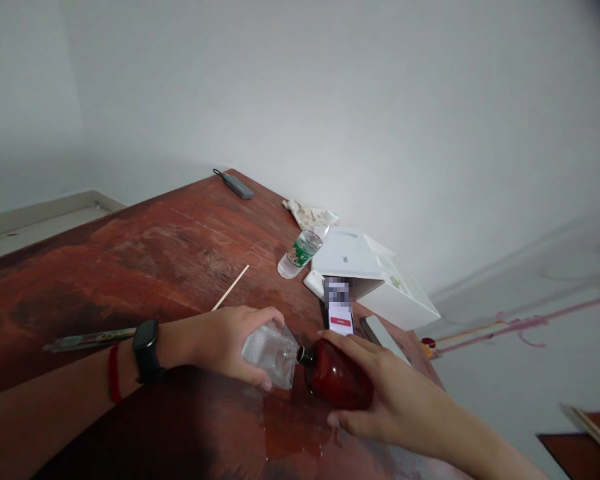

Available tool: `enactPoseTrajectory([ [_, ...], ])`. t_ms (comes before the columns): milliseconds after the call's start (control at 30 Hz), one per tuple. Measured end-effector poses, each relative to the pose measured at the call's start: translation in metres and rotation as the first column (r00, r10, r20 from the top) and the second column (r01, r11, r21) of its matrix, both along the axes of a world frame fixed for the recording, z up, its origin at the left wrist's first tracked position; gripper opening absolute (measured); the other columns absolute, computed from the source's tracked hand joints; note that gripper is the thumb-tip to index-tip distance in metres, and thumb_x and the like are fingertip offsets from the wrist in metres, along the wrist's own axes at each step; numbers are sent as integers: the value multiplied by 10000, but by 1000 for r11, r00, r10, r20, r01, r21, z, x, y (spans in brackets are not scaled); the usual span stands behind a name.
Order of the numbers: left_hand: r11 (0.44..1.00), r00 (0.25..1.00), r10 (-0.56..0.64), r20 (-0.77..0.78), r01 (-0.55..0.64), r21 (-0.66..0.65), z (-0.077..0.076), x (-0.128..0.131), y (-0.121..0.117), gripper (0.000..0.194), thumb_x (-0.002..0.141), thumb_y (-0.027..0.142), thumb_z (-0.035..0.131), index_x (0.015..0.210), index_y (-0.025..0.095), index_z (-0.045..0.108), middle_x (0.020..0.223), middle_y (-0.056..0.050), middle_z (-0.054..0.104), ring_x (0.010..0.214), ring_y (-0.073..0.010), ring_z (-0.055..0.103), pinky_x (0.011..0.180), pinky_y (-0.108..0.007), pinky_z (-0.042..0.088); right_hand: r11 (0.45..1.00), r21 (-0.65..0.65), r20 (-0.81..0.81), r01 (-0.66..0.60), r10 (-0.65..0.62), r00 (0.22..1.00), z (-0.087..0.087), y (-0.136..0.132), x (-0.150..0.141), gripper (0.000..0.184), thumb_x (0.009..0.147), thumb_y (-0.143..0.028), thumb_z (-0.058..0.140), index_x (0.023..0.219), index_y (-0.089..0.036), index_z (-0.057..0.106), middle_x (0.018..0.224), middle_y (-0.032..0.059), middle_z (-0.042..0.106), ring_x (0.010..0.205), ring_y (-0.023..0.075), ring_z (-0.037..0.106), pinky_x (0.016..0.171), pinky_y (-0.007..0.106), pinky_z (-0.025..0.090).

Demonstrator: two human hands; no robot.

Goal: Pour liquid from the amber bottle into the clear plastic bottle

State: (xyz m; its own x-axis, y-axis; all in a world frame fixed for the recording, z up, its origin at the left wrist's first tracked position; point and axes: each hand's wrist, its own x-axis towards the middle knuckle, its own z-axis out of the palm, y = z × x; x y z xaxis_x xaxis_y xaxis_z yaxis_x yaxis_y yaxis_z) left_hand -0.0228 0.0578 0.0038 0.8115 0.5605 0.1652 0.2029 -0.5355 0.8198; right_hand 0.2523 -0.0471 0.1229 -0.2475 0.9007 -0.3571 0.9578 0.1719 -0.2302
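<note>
**Neck to mouth: the pour is on**

Your right hand (380, 393) is wrapped around the dark red bottle (337, 383), tipping it on its side so its black neck meets the clear glass bottle (273, 353). Your left hand (225, 343) is closed over that clear bottle, holding it tilted, mouth toward the red one. Both sit low over the wooden table (155, 253), the two openings touching or all but touching; you can't tell how much liquid is in either one. A wet patch (295, 433) glistens on the wood just below the red bottle, so some has already spilled, by the look of it. Just beyond the red bottle stands a lit phone (340, 317), a white box (375, 277) behind that, a plastic water bottle (300, 252) lying left of the box. A thin wooden stick (230, 288) lies well beyond your left hand.
</note>
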Motion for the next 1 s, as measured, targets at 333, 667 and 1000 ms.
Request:
enactPoseTrajectory([
  [333, 1000, 1000, 1, -23, -1, -6, 2, -1, -2, 789, 729, 385, 1020, 1395, 254, 617, 1321, -70, 787, 1219, -367, 756, 1035, -427, 537, 1000, -22, 2, 17, -17, 1000, 3, 1, -4, 998, 747, -311, 923, 1659, -175, 543, 1555, 204, 704, 1361, 421, 723, 1174, 579, 565],
  [667, 1000, 1000, -12, -14, 11, -11, 4, 1, 0, 755, 711, 344, 1017, 1354, 256, 631, 1285, -56, 802, 1180, -354, 777, 1002, -405, 555, 999, 29, -21, 23, -23, 1000, 0, -1, -1, 990, 714, -304, 948, 1631, -225, 584, 1531, 176, 739, 1333, 427, 743, 1151, 580, 581],
  [1000, 1000, 999, 9, -35, -9, -5, 6, 0, 0, 766, 725, 360, 1006, 1379, 259, 620, 1303, -76, 796, 1207, -371, 764, 1026, -436, 554, 999, 23, -2, 38, -38, 999, 2, -1, -3, 1019, 723, -346, 958, 1654, -220, 562, 1543, 184, 729, 1330, 427, 741, 1133, 560, 585],
])
